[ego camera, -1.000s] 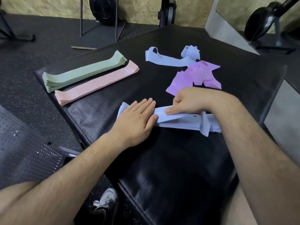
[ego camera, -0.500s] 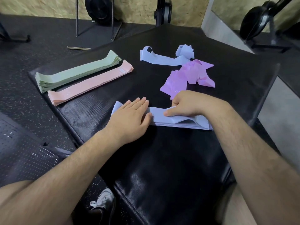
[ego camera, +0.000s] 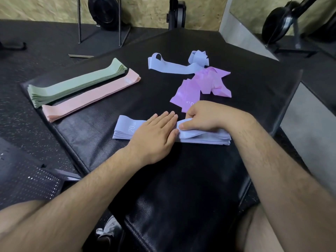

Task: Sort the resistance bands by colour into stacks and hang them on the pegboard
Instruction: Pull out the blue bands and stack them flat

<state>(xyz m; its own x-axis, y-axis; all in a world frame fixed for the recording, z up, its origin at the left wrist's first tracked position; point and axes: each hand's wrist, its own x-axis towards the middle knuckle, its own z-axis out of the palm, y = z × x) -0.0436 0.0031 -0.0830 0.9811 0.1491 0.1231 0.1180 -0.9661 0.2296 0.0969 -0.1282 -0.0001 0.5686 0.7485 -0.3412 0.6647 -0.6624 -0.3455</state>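
Blue stack (ego camera: pixel 125 130) lies flat near the front middle of the mat (ego camera: pixel 190 179), its long side running left to right, "20 LB" printed on its left end. The left hand (ego camera: pixel 154 132) rests flat on the stack's middle, fingers straight and together, pressing down. Just beside it, the right hand (ego camera: pixel 201 118) has its fingers curled and pinches the top band (ego camera: pixel 190 133) between thumb and fingers; that band bulges up in a loose fold over the stack's right half.

Purple bands (ego camera: pixel 200 86) sit in a crumpled heap just behind the right hand. Loose blue bands (ego camera: pixel 172 67) lie behind those, one end curled up.

At the mat's left rear, the green stack (ego camera: pixel 72 86) and pink stack (ego camera: pixel 91 97) lie side by side, touching, green farther back. A perforated panel (ego camera: pixel 27 179) shows at the left, and a shoe (ego camera: pixel 109 231) by the mat's front edge.
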